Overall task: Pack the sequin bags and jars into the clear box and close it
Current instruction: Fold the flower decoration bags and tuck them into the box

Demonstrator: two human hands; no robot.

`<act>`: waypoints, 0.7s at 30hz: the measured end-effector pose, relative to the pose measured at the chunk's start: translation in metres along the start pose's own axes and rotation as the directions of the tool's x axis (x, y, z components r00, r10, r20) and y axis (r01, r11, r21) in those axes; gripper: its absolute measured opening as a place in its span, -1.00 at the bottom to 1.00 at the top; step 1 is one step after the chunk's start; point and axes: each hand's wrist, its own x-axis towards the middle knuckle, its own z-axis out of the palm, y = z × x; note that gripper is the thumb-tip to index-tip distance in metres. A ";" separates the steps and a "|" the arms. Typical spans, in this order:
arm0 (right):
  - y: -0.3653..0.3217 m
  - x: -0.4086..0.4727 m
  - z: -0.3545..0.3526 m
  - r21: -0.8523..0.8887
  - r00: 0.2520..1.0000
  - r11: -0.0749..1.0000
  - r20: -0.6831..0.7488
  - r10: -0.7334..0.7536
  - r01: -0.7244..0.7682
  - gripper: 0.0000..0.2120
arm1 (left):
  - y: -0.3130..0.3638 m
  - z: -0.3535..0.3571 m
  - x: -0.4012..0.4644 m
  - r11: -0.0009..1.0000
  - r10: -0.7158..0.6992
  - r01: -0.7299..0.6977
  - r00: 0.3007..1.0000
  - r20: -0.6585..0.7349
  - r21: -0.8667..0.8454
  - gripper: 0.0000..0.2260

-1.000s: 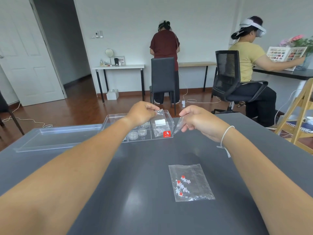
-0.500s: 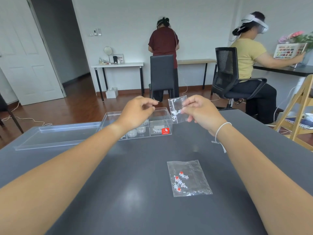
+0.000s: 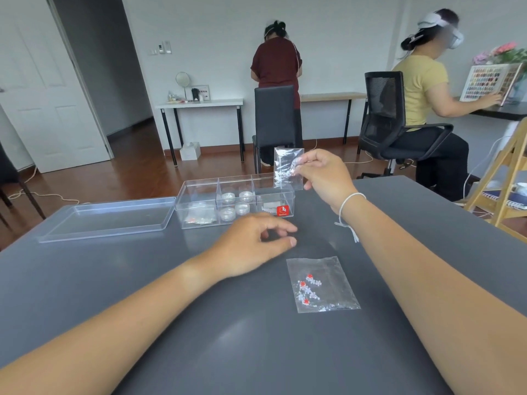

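The clear box [image 3: 199,220] stands open on the grey table, split into three compartments. Several small round jars [image 3: 236,205] fill the middle one, and sequin bags lie in the left and right ones. My right hand [image 3: 322,175] pinches a small bag of white sequins [image 3: 287,169] upright above the box's right end. My left hand [image 3: 256,242] hovers low over the table in front of the box, fingers loosely curled, holding nothing. A second bag with red and white sequins [image 3: 320,283] lies flat on the table just right of that hand.
The box's clear lid [image 3: 105,220] lies flat to the left of the box. Beyond the table two people work at desks, with two black chairs [image 3: 275,118] between. A wooden stand [image 3: 502,178] sits at the table's right edge.
My left hand has dropped from beside the box down towards the table near the red and white bag. My right hand has kept the white sequin bag raised over the box's right end.
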 end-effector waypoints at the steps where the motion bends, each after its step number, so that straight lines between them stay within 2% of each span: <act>1: 0.000 0.001 0.002 -0.001 1.000 1.000 0.004 -0.005 0.005 -0.88 | 0.001 0.002 -0.002 0.999 -0.008 0.006 0.999 0.047 0.037 -0.77; 5: 0.004 0.007 0.009 -0.017 0.999 1.000 0.027 -0.017 0.017 -0.88 | 0.005 0.005 -0.007 0.976 -0.059 0.014 0.977 0.203 0.217 -0.57; 7: 0.006 0.010 0.014 -0.029 0.999 0.999 0.035 -0.025 0.026 -0.87 | 0.006 0.005 -0.006 0.968 -0.066 0.007 0.972 0.225 0.251 -0.55; 14: 0.009 0.019 0.029 -0.083 0.996 0.996 0.083 -0.034 0.041 -0.82 | 0.009 0.002 -0.005 0.987 -0.022 -0.018 0.970 0.241 0.162 -0.77; 21: 0.016 0.015 0.031 -0.149 0.995 0.987 0.089 -0.046 0.059 -0.88 | 0.008 -0.001 -0.004 0.998 -0.049 0.039 0.971 0.232 0.047 -0.88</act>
